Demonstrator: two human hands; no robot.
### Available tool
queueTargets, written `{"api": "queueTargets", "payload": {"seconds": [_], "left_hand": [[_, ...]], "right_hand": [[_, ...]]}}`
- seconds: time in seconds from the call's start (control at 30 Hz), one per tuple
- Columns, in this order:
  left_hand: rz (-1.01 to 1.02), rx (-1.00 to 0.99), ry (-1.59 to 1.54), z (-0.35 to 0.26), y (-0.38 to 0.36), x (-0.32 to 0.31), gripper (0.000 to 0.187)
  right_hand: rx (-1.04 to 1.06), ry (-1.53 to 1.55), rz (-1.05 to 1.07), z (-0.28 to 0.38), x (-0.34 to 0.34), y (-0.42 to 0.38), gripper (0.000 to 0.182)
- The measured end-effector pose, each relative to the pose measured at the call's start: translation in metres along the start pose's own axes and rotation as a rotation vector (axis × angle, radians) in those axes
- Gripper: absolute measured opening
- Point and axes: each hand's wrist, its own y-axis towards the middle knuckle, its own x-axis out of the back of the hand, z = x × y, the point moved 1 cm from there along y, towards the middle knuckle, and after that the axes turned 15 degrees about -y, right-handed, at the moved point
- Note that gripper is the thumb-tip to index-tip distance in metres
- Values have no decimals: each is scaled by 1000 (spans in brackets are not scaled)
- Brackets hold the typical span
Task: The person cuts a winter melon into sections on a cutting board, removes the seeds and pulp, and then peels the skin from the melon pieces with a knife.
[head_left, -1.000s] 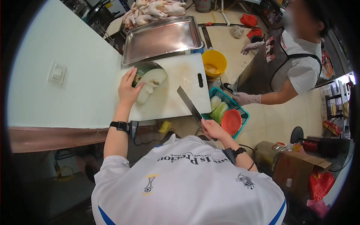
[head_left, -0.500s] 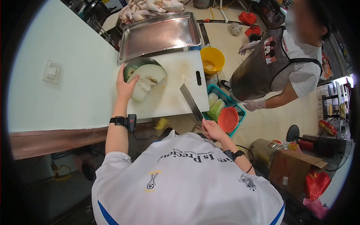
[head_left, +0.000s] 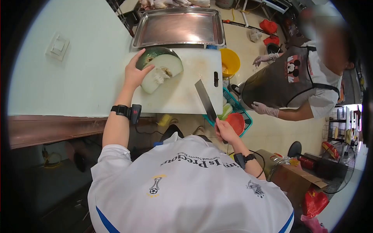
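Melon [head_left: 162, 70] lies toward the far left corner of the board [head_left: 190, 103], rind to the far edge, pale cut face nearer us, long axis slanting from near left to far right. The left hand [head_left: 135, 74], thumb and fingers parted wide, clasps its left end. The right hand [head_left: 226, 131] (fingers curled snugly) grips the knife [head_left: 206, 100], blade over the near right corner.

The place is a working kitchen: a cut melon [head_left: 166, 68] on a white cutting board [head_left: 198, 70], a cleaver [head_left: 206, 100], a broad metal tray [head_left: 180, 28] with raw poultry [head_left: 167, 4] beyond it — and, nearby, a co-worker [head_left: 324, 101] in a dark apron [head_left: 268, 79] and thin see-through gloves [head_left: 265, 109].
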Motion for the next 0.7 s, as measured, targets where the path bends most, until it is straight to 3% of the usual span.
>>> {"api": "queueTargets", "payload": {"seconds": [0.2,0.4,0.43,0.53,0.6,0.7], "left_hand": [[41,-73,-19,8,11,8,71],[212,-34,-129,13,21,27,73],[172,-125,-92,17,17,23,74],[104,-216,-13,20,10,16,76],[66,-224,35,20,9,14,77],[29,-231,27,20,12,15,77]], "right_hand": [[24,54,-132,43,-24,9,52],[84,42,-223,73,-54,4,48],[80,45,-234,76,-57,6,48],[32,-89,-323,70,-70,16,48],[210,-411,-543,65,-77,33,50],[123,-532,-692,73,-91,38,49]]}}
